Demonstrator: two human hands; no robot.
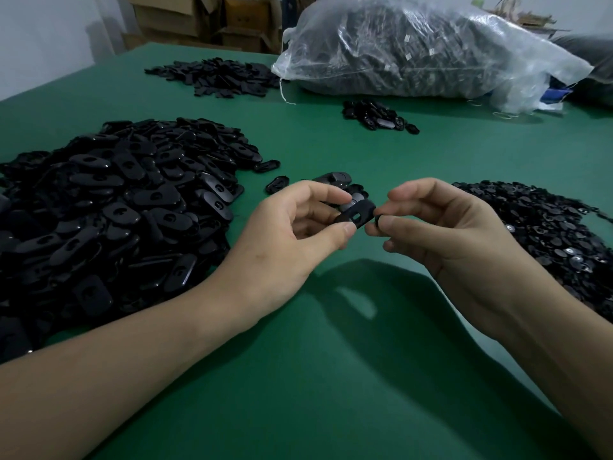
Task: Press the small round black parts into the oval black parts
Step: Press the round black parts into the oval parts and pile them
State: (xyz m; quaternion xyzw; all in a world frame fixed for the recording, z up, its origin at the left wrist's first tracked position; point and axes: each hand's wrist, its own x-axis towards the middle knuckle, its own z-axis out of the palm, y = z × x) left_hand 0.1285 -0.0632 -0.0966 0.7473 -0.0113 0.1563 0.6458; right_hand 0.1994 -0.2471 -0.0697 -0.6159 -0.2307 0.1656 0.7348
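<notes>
Black plastic in both hands. Holding the oval part [356, 212] just above the green bench [331, 376], between the two heaps, with the left hand [292, 227] pinching its near end between thumb and curled fingers [326, 194], slotted face tilting toward the right. Pinching the small round part [377, 221], mostly hidden, in the curled fingertips of the right hand [444, 234], right at the oval's free end.

Judging this as lining up before the press. Worth keeping the oval steady, squaring the round piece to the slot, pushing straight in rather than at a slant, and backing the oval from behind against slipping.

Lying loose on the bench, in no container: a big heap of ovals [116, 207] at the left and a heap of round pieces [547, 227] at the right. Sitting at the far edge: a clear plastic sack [414, 48] bulging with dark parts, kind unclear. Standing behind it: cardboard boxes [199, 14], contents hidden.
</notes>
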